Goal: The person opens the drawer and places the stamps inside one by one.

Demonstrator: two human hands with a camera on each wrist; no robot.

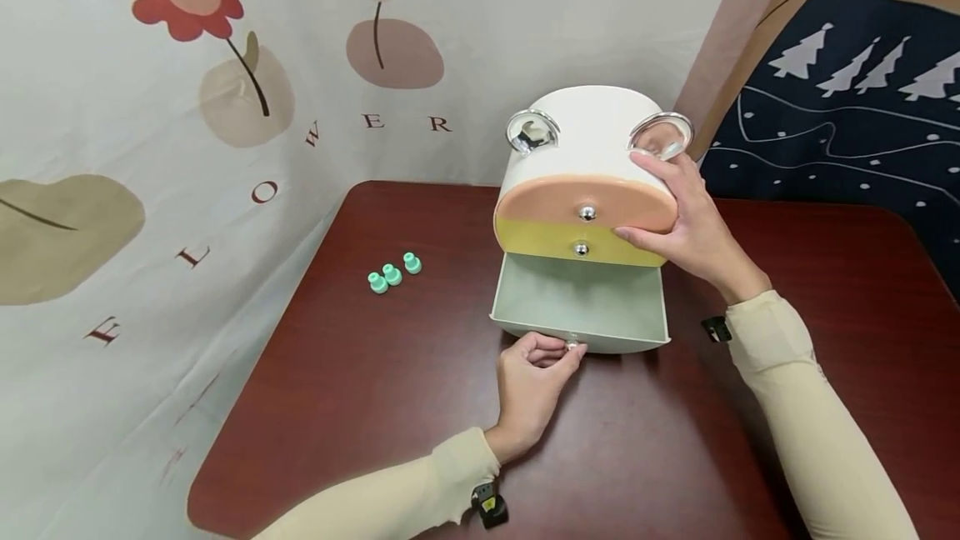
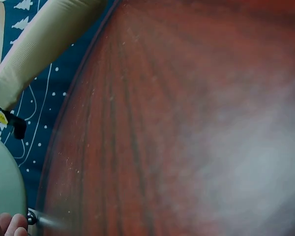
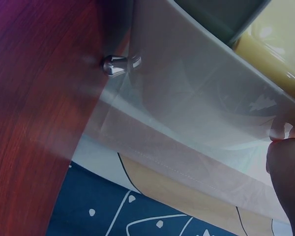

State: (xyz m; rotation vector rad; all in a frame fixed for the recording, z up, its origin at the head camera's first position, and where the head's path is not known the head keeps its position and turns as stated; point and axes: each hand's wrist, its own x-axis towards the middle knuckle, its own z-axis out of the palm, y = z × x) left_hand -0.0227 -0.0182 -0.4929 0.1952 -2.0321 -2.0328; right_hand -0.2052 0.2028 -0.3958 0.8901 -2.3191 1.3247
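A small drawer cabinet (image 1: 592, 140) with a white body stands on the table, two shiny round ears on top. Its peach drawer (image 1: 540, 205) and yellow drawer (image 1: 532, 240) are closed. The pale green bottom drawer (image 1: 577, 294) is pulled out, and its inside looks bare. My left hand (image 1: 528, 390) pinches that drawer's silver knob (image 2: 31, 217); only its fingertips (image 2: 14, 223) show in the left wrist view. My right hand (image 1: 693, 227) grips the cabinet's right side, thumb across the front, fingers near the right ear (image 1: 662, 138).
Three small mint-green pegs (image 1: 392, 274) lie on the dark red table (image 1: 360, 407), left of the cabinet. Behind stands a pale cloth backdrop (image 1: 300, 40) with flowers and letters. A navy cloth (image 1: 832, 132) with white trees hangs at the right.
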